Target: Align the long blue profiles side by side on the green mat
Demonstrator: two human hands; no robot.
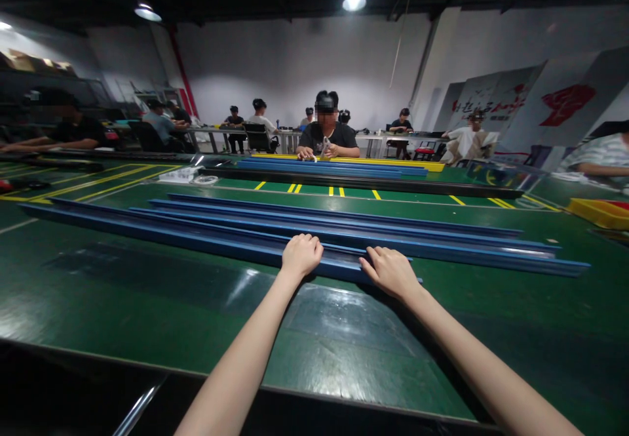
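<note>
A long blue U-shaped channel [196, 238] lies slantwise across the green table, its right end closest to me. My left hand [302, 254] is closed over the channel right of its middle, with the fingers curled over the far side. Near the right end, my right hand [390, 271] grips the same channel, thumb along the near side and fingertips partly hidden. Just behind it, more blue channels [442, 240] lie side by side, their right ends reaching past my right hand.
A clear sheet [339, 315] covers the table [122, 324] before me. Farther back lie a black rail [442, 188], blue and yellow strips, and a white bundle [179, 175]. A co-worker [328, 138] sits opposite. A yellow tray [599, 213] stands at the right.
</note>
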